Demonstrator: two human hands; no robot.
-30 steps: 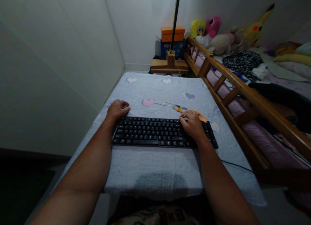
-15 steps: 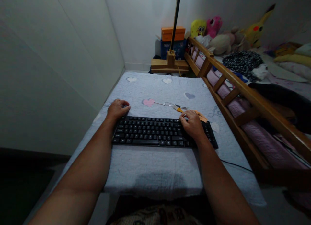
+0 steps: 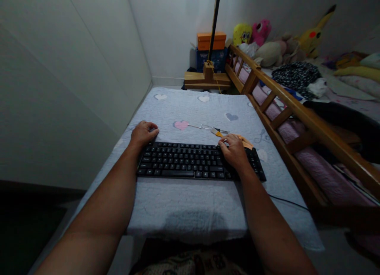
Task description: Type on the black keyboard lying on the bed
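Observation:
A black keyboard (image 3: pixel 181 160) lies flat on the cloth-covered table. Beside its far left corner rests my left hand (image 3: pixel 144 132), fingers curled towards the thumb. A small dark spot shows between thumb and fingers, too small to name. Over the right part of the keys is my right hand (image 3: pixel 233 149), thumb and fingers closed together, with a tiny pale bit at the fingertips that I cannot identify. Just beyond it lie a brush with an orange handle (image 3: pixel 218 133) and a peach-orange object (image 3: pixel 247 143), partly hidden by the hand.
Thin metal tools (image 3: pixel 206 127) lie beyond the keyboard. A cable (image 3: pixel 287 201) runs off to the right. The wooden bed rail (image 3: pixel 285 97) borders the table's right side, and a white panel (image 3: pixel 74 89) stands at left. Boxes (image 3: pixel 211 41) and a pole stand behind.
My right hand has shifted very slightly left over the keys, and the pale bit at its fingertips shows less. My left hand and the keyboard stay about where they were.

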